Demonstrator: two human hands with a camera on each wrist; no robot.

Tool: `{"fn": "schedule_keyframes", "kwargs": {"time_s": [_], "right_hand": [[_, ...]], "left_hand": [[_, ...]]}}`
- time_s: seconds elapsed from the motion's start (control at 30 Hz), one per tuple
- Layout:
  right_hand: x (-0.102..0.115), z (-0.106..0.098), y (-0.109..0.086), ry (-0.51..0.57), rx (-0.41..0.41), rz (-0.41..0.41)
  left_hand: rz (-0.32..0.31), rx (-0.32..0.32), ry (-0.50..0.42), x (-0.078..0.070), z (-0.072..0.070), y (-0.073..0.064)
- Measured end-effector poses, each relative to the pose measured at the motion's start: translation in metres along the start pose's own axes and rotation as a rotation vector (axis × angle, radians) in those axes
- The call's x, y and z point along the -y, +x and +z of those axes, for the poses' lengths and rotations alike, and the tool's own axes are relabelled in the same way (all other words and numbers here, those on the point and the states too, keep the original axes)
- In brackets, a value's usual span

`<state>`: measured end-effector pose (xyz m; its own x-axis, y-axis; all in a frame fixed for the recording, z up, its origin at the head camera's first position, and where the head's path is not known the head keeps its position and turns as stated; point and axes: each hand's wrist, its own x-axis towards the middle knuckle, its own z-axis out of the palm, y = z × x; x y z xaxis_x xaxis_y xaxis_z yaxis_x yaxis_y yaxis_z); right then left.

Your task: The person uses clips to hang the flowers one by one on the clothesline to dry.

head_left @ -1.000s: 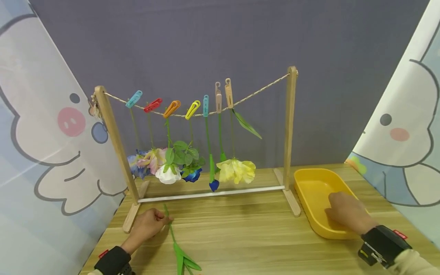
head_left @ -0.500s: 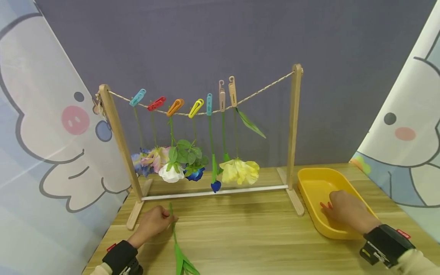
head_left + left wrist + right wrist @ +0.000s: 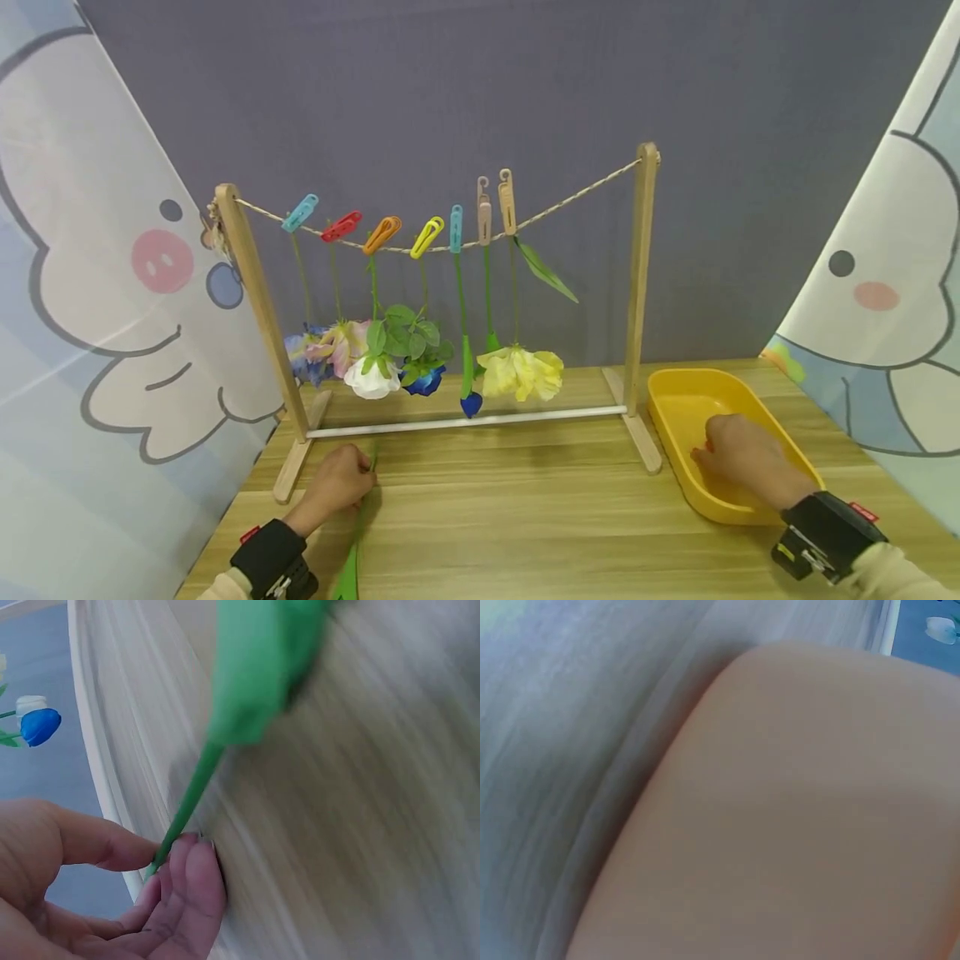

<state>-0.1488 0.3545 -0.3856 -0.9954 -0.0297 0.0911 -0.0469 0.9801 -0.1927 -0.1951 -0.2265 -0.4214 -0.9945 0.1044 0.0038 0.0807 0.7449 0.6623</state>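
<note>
My left hand [image 3: 333,479] pinches the green stem [image 3: 196,791] of an artificial flower between thumb and fingers, low over the table at the rack's left foot. Its green leaves [image 3: 347,579] run towards the bottom edge of the head view; the bloom is out of frame. My right hand [image 3: 750,458] is down inside the yellow tray [image 3: 663,442], its fingers curled and mostly hidden. A bit of a small orange-red clothespin [image 3: 709,447] shows at those fingertips. The tray wall [image 3: 780,810], blurred and close, fills most of the right wrist view.
Behind the hands stands a wooden rack [image 3: 639,283] with a sagging rope [image 3: 577,198]. Several clothespins, such as the yellow one [image 3: 427,237], hold flowers upside down, including a yellow bloom [image 3: 521,372] and a white rose [image 3: 372,379]. A white bar [image 3: 540,415] joins the rack's feet.
The flower in my left hand has swung, its leaves moving left and nearer me. The orange-red clothespin came into sight at my right fingers, then became mostly covered; that hand stays in the tray.
</note>
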Motion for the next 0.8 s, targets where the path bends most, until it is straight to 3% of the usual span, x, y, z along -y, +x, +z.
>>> {"fn": "schedule_keyframes", "kwargs": {"time_s": [0.2, 0.43, 0.5, 0.8], "right_hand": [[0.004, 0.005, -0.001, 0.025, -0.069, -0.038], [0.001, 0.004, 0.003, 0.063, -0.035, -0.035], [0.000, 0.004, 0.003, 0.081, -0.039, -0.046], [-0.001, 0.003, 0.002, 0.119, -0.081, -0.107]], "left_hand": [[-0.068, 0.044, -0.134, -0.003, -0.001, -0.005], [-0.143, 0.107, -0.476, -0.008, 0.008, -0.007], [-0.143, 0.131, -0.533, -0.009, 0.011, -0.009], [-0.128, 0.191, -0.620, -0.029, 0.022, -0.015]]}}
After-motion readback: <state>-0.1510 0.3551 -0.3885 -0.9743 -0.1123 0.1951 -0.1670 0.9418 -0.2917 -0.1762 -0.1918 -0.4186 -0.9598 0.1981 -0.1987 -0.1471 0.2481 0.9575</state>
